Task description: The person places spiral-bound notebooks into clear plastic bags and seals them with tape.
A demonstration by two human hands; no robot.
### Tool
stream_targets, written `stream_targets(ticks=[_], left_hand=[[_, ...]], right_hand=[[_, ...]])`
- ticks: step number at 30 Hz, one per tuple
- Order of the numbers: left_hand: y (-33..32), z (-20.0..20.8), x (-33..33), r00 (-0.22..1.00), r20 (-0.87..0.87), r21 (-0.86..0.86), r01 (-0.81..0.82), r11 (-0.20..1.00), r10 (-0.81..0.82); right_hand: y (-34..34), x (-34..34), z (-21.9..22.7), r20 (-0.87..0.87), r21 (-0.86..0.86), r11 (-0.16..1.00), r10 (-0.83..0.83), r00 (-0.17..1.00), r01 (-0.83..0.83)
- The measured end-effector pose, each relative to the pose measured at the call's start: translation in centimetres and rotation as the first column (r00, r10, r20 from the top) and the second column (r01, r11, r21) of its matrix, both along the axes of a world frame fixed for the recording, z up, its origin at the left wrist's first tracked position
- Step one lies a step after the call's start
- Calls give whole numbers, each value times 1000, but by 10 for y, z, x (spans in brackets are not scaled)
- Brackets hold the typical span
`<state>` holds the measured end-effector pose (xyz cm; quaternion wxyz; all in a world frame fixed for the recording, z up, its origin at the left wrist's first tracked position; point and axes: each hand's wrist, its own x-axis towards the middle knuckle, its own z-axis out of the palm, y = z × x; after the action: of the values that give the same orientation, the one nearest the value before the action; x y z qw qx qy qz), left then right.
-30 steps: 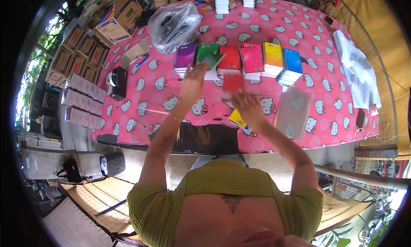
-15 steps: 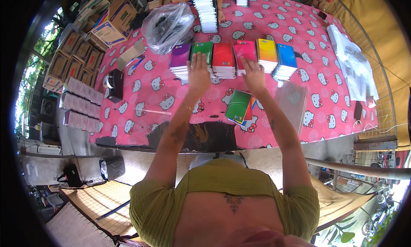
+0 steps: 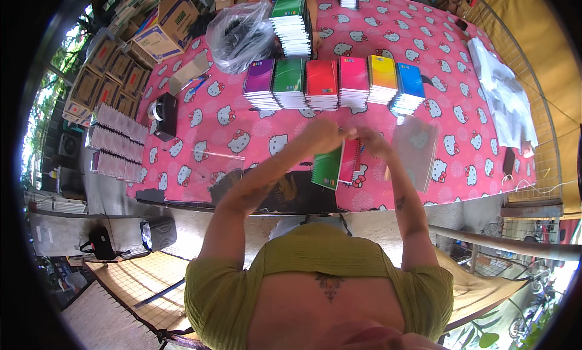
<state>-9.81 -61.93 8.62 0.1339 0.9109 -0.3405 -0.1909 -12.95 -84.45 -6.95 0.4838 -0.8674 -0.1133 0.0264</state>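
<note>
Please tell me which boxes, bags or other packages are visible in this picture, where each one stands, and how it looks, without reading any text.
Open cardboard box: far left table corner, brown with blue and white print.
Plastic bag: on the pink table beside the box, clear grey, crumpled.
Stacked cartons: left of the table, brown with red labels.
Clear sleeve: right of the right hand, flat, transparent.

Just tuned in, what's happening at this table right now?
A person stands at a pink patterned table, both hands raised over its near edge. The left hand and right hand together hold a small bunch of notebooks, green and pink covers showing. Beyond them sits a row of notebook stacks in six colours; a clear sleeve lies by the right hand.
</note>
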Motion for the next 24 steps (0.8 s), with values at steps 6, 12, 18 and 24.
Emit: stream_targets(ticks=[6, 12, 18, 24], left_hand=[[-10, -66, 23, 908, 268, -503, -154, 851, 322], [48, -79, 100, 658, 711, -424, 123, 897, 246], [71, 4, 18, 752, 527, -694, 112, 712, 396], [78, -124, -66, 885, 459, -367, 269, 891, -78]], right_hand=[[-8, 56, 69, 679, -291, 656, -371, 633, 696], [-34, 61, 84, 754, -291, 707, -245, 609, 645], [77, -91, 52, 539, -409, 885, 39, 841, 221], [39, -78, 6, -227, 618, 505, -620, 751, 603]])
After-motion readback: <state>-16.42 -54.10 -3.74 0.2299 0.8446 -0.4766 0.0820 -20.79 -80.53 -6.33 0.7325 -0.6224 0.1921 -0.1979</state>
